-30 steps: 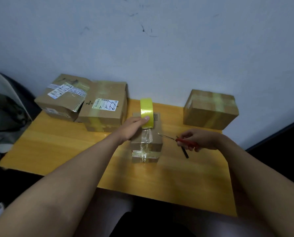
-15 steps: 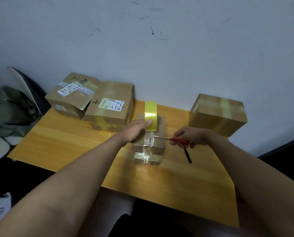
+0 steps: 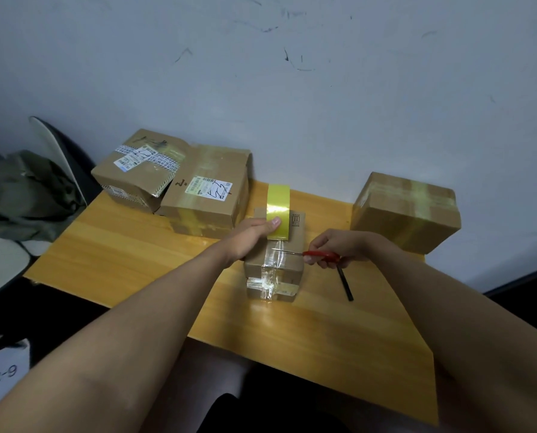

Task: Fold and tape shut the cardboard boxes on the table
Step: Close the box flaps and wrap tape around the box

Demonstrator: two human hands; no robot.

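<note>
Firmly, the tape roll [image 3: 278, 210] was gripped by the left hand [image 3: 254, 237], thumb pressed on its yellow face, and held on edge over the far part of the small box [image 3: 275, 260]. Red-handled scissors [image 3: 311, 253] were held in the curled fingers of the right hand [image 3: 336, 246]. A second earlier their blades had been clear of the box on the right; now the tips had been brought in over the clear strip stretched from roll to box top (whether the blades were parted could not be told). The cut was judged imminent, after which this box would be sealed. The scissors lay nearly level, long axis left to right, tips pointing left; the strip ran away from the person, crossing them. The box sat at mid-table [image 3: 136, 254], long axis toward the wall. Taped boxes stood at the far left [image 3: 208, 195] and far right [image 3: 404, 210], and a black pen [image 3: 345, 284] lay just right of the box.
</note>
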